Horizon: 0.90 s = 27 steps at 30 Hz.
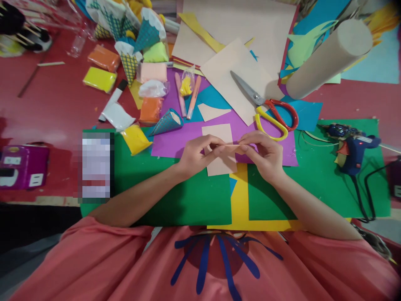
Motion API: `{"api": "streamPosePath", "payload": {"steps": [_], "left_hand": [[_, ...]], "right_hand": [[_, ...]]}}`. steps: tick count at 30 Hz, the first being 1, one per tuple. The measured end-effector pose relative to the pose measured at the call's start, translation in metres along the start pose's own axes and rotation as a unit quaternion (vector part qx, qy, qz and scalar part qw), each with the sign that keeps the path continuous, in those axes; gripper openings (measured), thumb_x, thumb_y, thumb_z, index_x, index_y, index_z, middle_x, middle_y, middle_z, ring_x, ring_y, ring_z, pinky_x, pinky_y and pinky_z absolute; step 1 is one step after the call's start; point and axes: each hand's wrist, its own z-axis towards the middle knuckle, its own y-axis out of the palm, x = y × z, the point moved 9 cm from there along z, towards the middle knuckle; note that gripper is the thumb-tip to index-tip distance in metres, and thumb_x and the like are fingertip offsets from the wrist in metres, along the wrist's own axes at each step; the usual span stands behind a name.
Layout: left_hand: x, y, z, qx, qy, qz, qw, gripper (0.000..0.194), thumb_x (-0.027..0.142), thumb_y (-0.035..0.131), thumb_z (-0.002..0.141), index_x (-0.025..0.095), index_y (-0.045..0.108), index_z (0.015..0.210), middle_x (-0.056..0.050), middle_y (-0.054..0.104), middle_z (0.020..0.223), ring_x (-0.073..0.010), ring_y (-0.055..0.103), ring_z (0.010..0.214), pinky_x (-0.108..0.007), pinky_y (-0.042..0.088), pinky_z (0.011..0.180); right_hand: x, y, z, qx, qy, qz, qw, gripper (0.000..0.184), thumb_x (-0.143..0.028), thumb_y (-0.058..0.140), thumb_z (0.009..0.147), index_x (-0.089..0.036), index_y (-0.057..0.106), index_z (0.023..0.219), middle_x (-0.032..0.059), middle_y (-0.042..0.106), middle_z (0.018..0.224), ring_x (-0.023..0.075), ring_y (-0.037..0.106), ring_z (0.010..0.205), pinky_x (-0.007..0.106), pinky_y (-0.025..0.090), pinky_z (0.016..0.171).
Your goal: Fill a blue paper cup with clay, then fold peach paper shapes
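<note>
Between my two hands a small strip of peach paper (231, 148) is pinched at both ends, seen nearly edge-on. My left hand (200, 154) grips its left end with thumb and fingertips; my right hand (263, 154) grips the right end the same way. Beneath them lies a peach paper rectangle (219, 166) on a purple sheet (172, 140). Scissors (258, 100) with one red and one yellow handle rest beyond my right hand, blades partly apart. A cut peach paper scrap (213, 113) lies just past my hands.
Packets of coloured clay (151, 109), a small blue cone (167, 122) and markers (194, 97) lie ahead and left. A phone (96, 167) sits left. On the right are a blue glue gun (354, 152) with its cord and a peach paper tube (328, 58). Green sheets (175, 200) lie nearest me.
</note>
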Motion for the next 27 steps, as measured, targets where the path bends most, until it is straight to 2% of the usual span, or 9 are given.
{"api": "streamPosePath", "payload": {"steps": [8, 15, 22, 27], "left_hand": [[0.007, 0.0, -0.002, 0.0, 0.036, 0.012, 0.999, 0.013, 0.027, 0.061, 0.09, 0.017, 0.066, 0.085, -0.001, 0.075, 0.078, -0.0075, 0.067, 0.066, -0.015, 0.047, 0.057], [-0.003, 0.005, -0.002, -0.038, -0.021, -0.007, 0.999, 0.03, 0.046, 0.058, 0.09, 0.018, 0.069, 0.09, -0.004, 0.076, 0.085, -0.0118, 0.071, 0.076, -0.019, 0.053, 0.066], [-0.004, 0.001, 0.0, -0.007, -0.018, -0.037, 0.999, 0.019, 0.034, 0.063, 0.089, 0.017, 0.071, 0.086, -0.003, 0.077, 0.079, -0.0095, 0.07, 0.069, -0.015, 0.051, 0.06], [-0.006, 0.002, -0.001, -0.009, -0.035, -0.035, 0.999, 0.023, 0.037, 0.062, 0.089, 0.018, 0.072, 0.082, -0.003, 0.077, 0.075, -0.0099, 0.069, 0.064, -0.017, 0.049, 0.056]], "right_hand": [[-0.001, 0.004, 0.002, -0.016, 0.01, -0.007, 1.0, 0.003, -0.019, 0.067, 0.084, -0.022, 0.068, 0.086, 0.0033, 0.071, 0.091, 0.0167, 0.067, 0.092, 0.034, 0.054, 0.083], [-0.002, 0.002, 0.0, -0.011, 0.002, -0.026, 1.0, 0.004, -0.021, 0.066, 0.085, -0.022, 0.07, 0.087, 0.0035, 0.072, 0.091, 0.0172, 0.067, 0.09, 0.035, 0.056, 0.079], [-0.001, 0.003, -0.001, -0.017, -0.001, -0.017, 1.0, 0.007, -0.019, 0.067, 0.085, -0.023, 0.07, 0.089, 0.0031, 0.071, 0.091, 0.0167, 0.066, 0.091, 0.032, 0.055, 0.076], [-0.002, 0.009, 0.001, -0.043, 0.005, -0.004, 0.999, 0.008, -0.023, 0.068, 0.084, -0.022, 0.069, 0.092, 0.0036, 0.071, 0.093, 0.0171, 0.067, 0.093, 0.033, 0.054, 0.083]]}}
